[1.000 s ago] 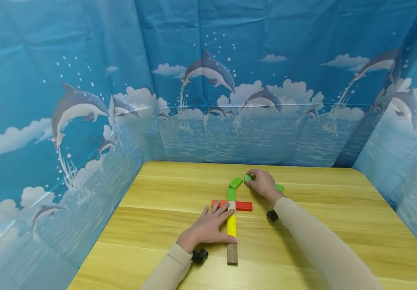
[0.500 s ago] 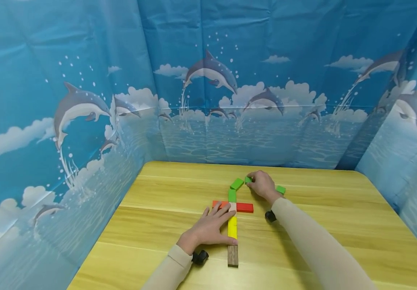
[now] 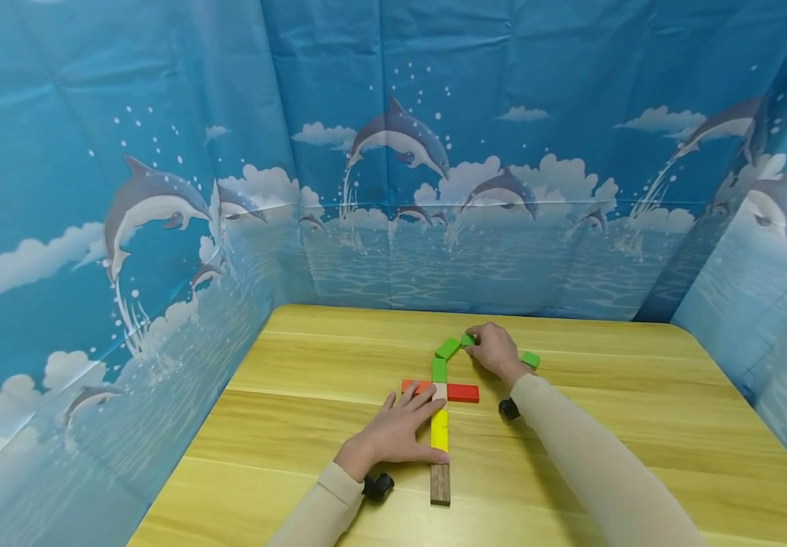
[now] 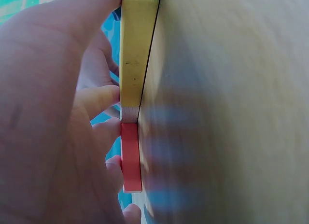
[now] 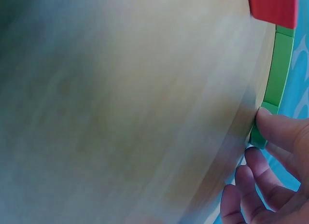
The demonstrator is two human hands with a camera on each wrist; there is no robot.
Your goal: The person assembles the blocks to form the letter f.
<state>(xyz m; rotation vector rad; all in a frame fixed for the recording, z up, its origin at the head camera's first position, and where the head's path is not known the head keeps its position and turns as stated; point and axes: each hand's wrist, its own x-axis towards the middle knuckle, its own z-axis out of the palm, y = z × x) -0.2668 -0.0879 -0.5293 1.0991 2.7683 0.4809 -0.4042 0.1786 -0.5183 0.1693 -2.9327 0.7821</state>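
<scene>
My right hand (image 3: 494,349) pinches a small green block (image 5: 258,137) between thumb and fingers, its end against another green block (image 5: 280,67). In the head view, that neighbour slants from an upright green block (image 3: 439,370), so the three form a curve. Below them are a white block (image 3: 440,390), a yellow block (image 3: 440,429) and a dark brown wooden block (image 3: 440,485) in a column. Red blocks lie to either side, the right one (image 3: 463,393) uncovered. My left hand (image 3: 396,429) rests spread over the left red block (image 4: 131,156), the white and the yellow, thumb at the brown block's end.
One more green block (image 3: 530,359) lies by the right wrist, partly behind the sleeve. Everything sits on a yellow wood-grain table (image 3: 311,357). A blue dolphin-print curtain (image 3: 393,251) hangs along the table's back and sides.
The right hand has slid its green block slightly left and nearer, closing the small gap to the slanted green block. The left hand keeps its place on the blocks.
</scene>
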